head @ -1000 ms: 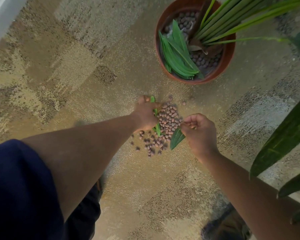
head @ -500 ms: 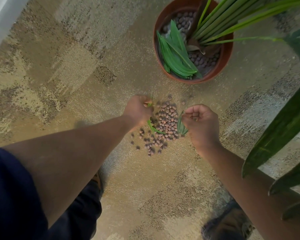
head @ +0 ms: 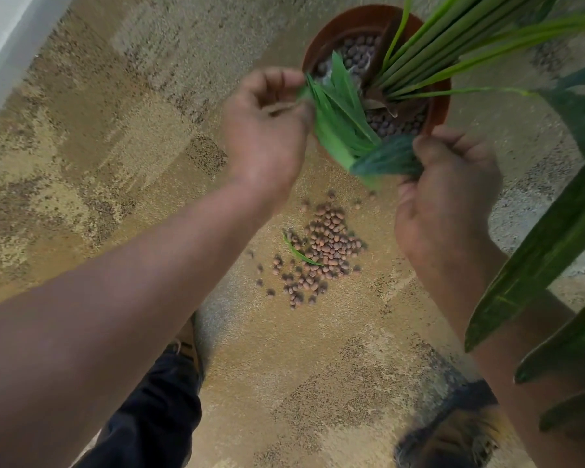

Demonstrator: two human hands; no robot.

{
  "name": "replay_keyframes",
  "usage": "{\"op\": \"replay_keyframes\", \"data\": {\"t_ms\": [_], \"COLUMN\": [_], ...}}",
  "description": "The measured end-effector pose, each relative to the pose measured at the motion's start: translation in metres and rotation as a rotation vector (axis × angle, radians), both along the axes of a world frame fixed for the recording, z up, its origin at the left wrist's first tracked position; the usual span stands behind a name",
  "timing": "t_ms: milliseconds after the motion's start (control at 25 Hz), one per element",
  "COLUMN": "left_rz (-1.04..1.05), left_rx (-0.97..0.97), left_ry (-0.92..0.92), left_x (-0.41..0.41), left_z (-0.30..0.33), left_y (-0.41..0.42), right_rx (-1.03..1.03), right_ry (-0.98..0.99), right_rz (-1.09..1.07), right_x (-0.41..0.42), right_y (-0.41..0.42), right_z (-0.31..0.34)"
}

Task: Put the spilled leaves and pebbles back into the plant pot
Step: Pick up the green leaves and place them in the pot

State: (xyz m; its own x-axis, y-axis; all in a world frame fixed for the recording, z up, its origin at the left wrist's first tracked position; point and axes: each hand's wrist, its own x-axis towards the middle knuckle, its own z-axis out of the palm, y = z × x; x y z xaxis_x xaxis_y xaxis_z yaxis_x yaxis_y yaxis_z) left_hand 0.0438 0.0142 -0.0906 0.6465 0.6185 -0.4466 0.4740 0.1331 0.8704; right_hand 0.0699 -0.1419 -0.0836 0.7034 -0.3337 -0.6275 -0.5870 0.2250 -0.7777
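Head view shows both of my hands raised toward the terracotta plant pot (head: 441, 106) in the upper right of the frame. My left hand (head: 267, 130) is curled shut at the pot's left rim, its grip clamped on light green leaves (head: 335, 130) that reach over the rim. My right hand (head: 450, 184), at the pot's lower edge, is closed on one darker leaf (head: 385, 160), blurred by motion.

To do this step well, I judge I should carry both hands fully over the pebbled soil before I let go, so the leaves land inside and not on the rim, and keep clear of the plant's upright stems (head: 429, 45).

Counting: one pot, two hands, one dark leaf in my right. The bunch in my left looks like several blades, though I cannot tell which of them already lie in the pot. One thin leaf (head: 299, 253) lies on the carpet (head: 115, 163) at centre frame, on the left edge of the spilled pebbles (head: 325, 248): one loose pile of many dozens, too many and too small to count exactly, with a few strays around it.
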Motion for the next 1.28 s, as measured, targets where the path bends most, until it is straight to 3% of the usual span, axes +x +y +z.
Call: {"op": "replay_keyframes", "data": {"t_ms": [80,160,320,480,640,880,1080,1280], "left_rz": [-0.025,-0.113,-0.424,-0.676,-0.757,-0.816,-0.641,-0.602], "left_rx": [0.082,0.19,0.25,0.528,0.578,0.626,0.475,0.344], "left_ry": [-0.043,-0.001,0.182,0.045,-0.029,-0.026,-0.111,-0.107], "left_x": [0.025,0.043,0.043,0.015,-0.002,-0.001,0.001,-0.002], "left_z": [0.001,-0.005,-0.025,-0.032,-0.042,-0.05,-0.045,-0.038], "left_y": [-0.003,-0.007,-0.008,-0.004,-0.001,0.007,0.001,-0.005], "right_rx": [0.043,-0.044,-0.33,-0.574,-0.646,-0.908,-1.025,-1.049], "right_ry": [0.047,0.074,0.078,-0.048,-0.147,-0.285,-0.519,-0.472], "right_rz": [-0.127,-0.087,0.314,0.573,0.775,1.309,1.182,1.106], "right_x": [0.016,0.027,0.023,0.007,-0.002,-0.002,0.006,0.013], "right_y": [0.005,0.008,0.001,-0.01,-0.014,-0.016,-0.014,-0.011], "right_z": [-0.004,-0.01,-0.021,-0.031,-0.043,-0.053,-0.052,-0.048]}}
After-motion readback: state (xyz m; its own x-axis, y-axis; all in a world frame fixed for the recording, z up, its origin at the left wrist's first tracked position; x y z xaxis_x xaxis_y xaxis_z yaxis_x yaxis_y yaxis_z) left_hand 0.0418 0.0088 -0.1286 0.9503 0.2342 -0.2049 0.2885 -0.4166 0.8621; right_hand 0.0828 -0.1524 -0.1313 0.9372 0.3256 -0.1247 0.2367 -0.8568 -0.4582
